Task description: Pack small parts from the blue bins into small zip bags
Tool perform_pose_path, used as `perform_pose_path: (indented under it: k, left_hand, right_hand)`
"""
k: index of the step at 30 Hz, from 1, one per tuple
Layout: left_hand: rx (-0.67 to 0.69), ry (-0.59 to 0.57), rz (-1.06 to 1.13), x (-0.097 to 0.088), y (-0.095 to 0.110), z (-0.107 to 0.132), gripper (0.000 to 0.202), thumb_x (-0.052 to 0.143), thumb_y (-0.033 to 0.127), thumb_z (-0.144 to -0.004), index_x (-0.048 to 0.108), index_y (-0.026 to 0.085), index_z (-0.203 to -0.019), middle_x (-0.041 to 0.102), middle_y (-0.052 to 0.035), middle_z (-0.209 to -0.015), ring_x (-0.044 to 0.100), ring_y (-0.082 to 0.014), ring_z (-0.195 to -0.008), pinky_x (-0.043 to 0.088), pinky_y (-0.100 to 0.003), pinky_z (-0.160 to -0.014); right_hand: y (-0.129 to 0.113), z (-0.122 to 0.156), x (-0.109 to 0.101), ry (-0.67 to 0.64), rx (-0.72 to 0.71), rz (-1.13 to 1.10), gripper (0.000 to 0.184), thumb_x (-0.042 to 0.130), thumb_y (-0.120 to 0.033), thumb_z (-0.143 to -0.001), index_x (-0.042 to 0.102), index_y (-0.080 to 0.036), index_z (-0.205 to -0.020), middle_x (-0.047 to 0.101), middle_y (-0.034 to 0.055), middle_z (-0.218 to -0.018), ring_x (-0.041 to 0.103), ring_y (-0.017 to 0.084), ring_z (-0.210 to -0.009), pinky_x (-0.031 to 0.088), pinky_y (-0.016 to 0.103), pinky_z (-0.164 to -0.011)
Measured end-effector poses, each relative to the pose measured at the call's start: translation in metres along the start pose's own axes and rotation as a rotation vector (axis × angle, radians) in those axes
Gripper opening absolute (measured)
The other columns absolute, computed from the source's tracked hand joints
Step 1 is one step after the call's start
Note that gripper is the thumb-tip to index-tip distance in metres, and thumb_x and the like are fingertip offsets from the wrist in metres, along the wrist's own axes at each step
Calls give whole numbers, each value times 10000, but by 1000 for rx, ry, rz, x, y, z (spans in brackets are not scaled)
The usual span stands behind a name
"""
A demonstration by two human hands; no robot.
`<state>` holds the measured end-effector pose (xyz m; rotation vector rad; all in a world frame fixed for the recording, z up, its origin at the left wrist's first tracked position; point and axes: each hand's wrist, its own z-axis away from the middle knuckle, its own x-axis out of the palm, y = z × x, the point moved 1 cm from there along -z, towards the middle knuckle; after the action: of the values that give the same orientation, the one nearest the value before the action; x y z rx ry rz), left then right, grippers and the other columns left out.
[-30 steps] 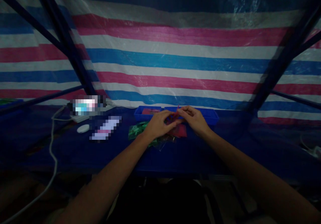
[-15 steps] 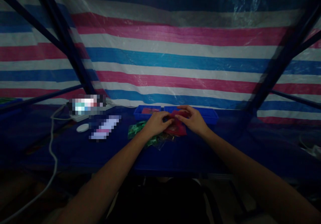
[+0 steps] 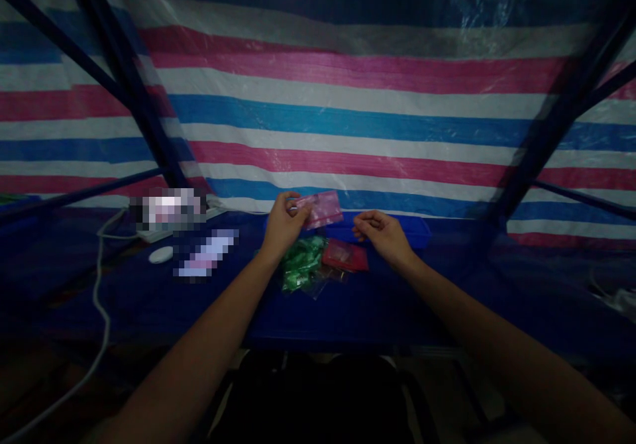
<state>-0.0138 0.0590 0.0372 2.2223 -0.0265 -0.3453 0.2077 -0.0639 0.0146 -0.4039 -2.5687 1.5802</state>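
A pink translucent plastic bag [image 3: 325,209] is pinched by my left hand [image 3: 285,225] and held up over the blue trays. Just to its right, my right hand [image 3: 381,230] has its fingers curled together; whether something small is between them I cannot make out. Below the hands lie several green plastic bags [image 3: 303,264] in a heap. Beside them is a red-pink bag [image 3: 345,256] with something inside that is too dim to name. Clear plastic bags [image 3: 317,289] stick out under these. Behind my right hand stands a blue tray [image 3: 416,230].
On the left of the blue table [image 3: 328,321] are a blurred-out phone-like panel [image 3: 209,253], a white round object [image 3: 161,254] and a white cable [image 3: 102,305]. Blue frame poles [image 3: 534,126] stand at both sides, before a striped plastic sheet [image 3: 338,119].
My left hand has moved left and up, lifting a pink bag away from the pile. My right hand has come off the red-pink bag, which now lies on the table.
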Motion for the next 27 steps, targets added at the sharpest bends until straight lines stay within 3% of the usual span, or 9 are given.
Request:
perform_pose_path:
  k: [3,6,9,12,18,23,27]
  left_hand:
    - [-7,91,-292,-25,-14,-14,480,626,377,-902,479,181,-1315,702,-88,-1049,678,-204,-865,538,-334,-793]
    - [-1,75,-552,-41,-27,-21,550,631,328,-874,476,169,-1377,707,-100,-1048,671,-260,-941,510,-394,-901]
    - [50,-26,-700,-42,-38,-24,508,622,281,-848,539,157,-1333,688,-130,-1134,641,-297,-1061,471,-426,-999]
    - [114,-90,-782,-38,-47,-26,437,603,248,-834,602,133,-1256,637,-164,-1229,572,-322,-1194,420,-442,-1085]
    - [140,-86,-791,-36,-52,-29,424,585,239,-849,629,138,-1259,581,-152,-1245,556,-298,-1200,411,-419,-1114]
    - [203,-110,-810,-34,-47,-28,301,539,269,-901,710,143,-1114,571,-160,-1247,523,-299,-1225,388,-444,-1120]
    - [175,-188,-834,-29,-35,-19,332,511,395,-937,748,163,-959,657,-145,-1044,584,-303,-1066,427,-471,-1044]
  right_hand:
    - [-2,3,2,-41,-34,136,301,677,-492,-879,674,-209,-980,721,41,-878,686,180,-781,559,327,-738]
    - [-6,10,8,-172,-142,384,298,663,-493,-896,684,-225,-1026,727,50,-945,679,202,-855,541,355,-783]
    - [-9,18,13,-356,-323,600,409,778,-515,-800,687,-241,-1090,711,67,-1060,640,249,-1006,500,404,-899]
    - [-7,20,15,-440,-380,661,469,837,-490,-747,679,-246,-1115,694,71,-1086,615,258,-1044,479,407,-930]
    - [-3,15,10,-458,-332,639,354,771,-456,-833,703,-254,-1116,703,59,-1077,641,228,-985,485,376,-888]
    - [-10,16,10,-459,-353,622,221,660,-399,-931,737,-273,-1096,730,47,-1035,662,215,-953,496,368,-863]
    - [-16,16,11,-414,-369,626,185,628,-342,-949,752,-279,-1071,741,42,-1021,675,220,-952,501,375,-876]
